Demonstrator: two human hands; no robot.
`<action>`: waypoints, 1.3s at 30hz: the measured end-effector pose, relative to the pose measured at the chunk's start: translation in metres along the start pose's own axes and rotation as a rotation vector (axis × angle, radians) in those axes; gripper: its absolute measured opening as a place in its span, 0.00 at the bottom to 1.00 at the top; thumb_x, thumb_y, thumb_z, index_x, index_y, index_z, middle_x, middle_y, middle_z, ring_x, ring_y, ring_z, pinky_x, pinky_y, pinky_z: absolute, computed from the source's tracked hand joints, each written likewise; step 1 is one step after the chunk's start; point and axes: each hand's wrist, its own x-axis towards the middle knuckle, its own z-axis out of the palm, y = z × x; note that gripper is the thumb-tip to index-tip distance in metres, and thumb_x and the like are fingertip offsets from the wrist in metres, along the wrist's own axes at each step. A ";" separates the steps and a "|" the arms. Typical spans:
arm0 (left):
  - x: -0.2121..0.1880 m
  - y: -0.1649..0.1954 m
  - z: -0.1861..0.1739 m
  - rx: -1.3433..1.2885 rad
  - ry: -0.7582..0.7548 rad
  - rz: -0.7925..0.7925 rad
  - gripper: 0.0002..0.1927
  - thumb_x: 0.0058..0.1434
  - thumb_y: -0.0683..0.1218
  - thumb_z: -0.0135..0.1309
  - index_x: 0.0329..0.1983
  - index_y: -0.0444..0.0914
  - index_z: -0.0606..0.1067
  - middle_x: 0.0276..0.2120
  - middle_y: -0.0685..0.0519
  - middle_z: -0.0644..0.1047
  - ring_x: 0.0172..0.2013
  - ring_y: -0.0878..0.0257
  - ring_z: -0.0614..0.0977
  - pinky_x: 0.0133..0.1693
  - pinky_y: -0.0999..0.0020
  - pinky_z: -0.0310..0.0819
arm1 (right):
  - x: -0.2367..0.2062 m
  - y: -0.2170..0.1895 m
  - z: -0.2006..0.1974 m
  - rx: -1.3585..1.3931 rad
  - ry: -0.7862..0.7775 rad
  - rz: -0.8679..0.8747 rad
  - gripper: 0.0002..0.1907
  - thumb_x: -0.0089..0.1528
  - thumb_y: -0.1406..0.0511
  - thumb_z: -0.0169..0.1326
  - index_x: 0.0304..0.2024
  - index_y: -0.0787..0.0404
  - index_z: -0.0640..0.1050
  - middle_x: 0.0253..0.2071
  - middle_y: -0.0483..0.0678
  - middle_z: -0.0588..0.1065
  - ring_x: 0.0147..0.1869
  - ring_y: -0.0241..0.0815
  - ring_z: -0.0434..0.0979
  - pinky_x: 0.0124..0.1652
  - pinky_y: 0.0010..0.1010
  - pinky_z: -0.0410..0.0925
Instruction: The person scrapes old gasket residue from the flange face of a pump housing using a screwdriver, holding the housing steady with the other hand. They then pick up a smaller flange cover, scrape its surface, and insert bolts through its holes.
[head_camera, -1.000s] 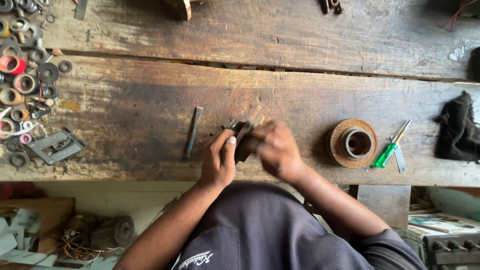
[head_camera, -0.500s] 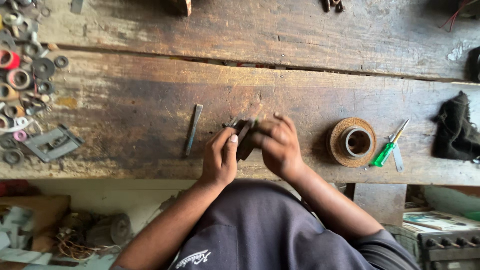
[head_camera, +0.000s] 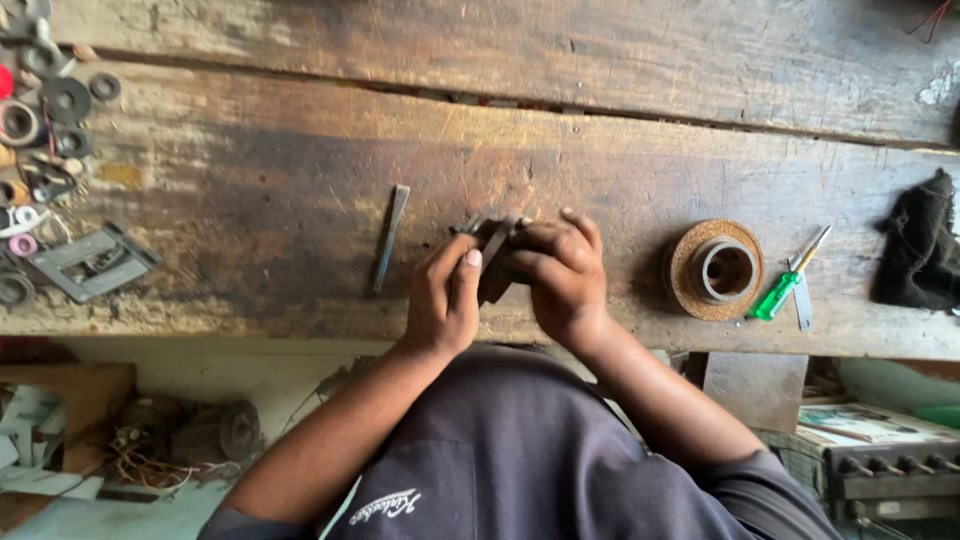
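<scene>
Both my hands meet over the front middle of a worn wooden workbench. My left hand and my right hand together grip a small dark metal part, flat and plate-like, held on edge just above the bench. Fingers cover most of it, so its full shape is hidden. A thin flat metal bar lies on the wood just left of my left hand.
A rusty round flanged ring sits right of my hands, then a green-handled screwdriver and a black cloth. Several washers and rings and a grey metal frame lie at the left end. Clutter sits below the bench.
My hands stay together on the metal part, with the fingers shifting slightly around it. The view has drifted a little, nothing on the bench has moved.
</scene>
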 end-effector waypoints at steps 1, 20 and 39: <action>0.000 -0.001 -0.001 0.007 -0.002 0.009 0.15 0.74 0.49 0.41 0.38 0.34 0.71 0.27 0.45 0.70 0.30 0.51 0.75 0.35 0.57 0.65 | -0.001 -0.004 0.000 0.025 -0.051 -0.092 0.11 0.56 0.72 0.56 0.40 0.55 0.82 0.50 0.47 0.78 0.59 0.47 0.79 0.65 0.52 0.64; -0.002 0.001 -0.002 -0.033 -0.020 0.040 0.16 0.75 0.49 0.39 0.39 0.33 0.71 0.27 0.47 0.71 0.31 0.56 0.75 0.35 0.59 0.66 | 0.024 0.000 -0.013 0.010 -0.045 -0.228 0.11 0.58 0.76 0.56 0.40 0.61 0.82 0.47 0.51 0.78 0.54 0.49 0.80 0.51 0.41 0.72; -0.007 0.012 0.008 -0.054 -0.061 -0.026 0.15 0.73 0.48 0.40 0.38 0.33 0.71 0.26 0.46 0.70 0.27 0.54 0.75 0.31 0.58 0.65 | 0.027 0.012 -0.025 0.038 -0.059 0.042 0.13 0.60 0.80 0.55 0.45 0.64 0.79 0.48 0.54 0.78 0.53 0.54 0.79 0.50 0.40 0.72</action>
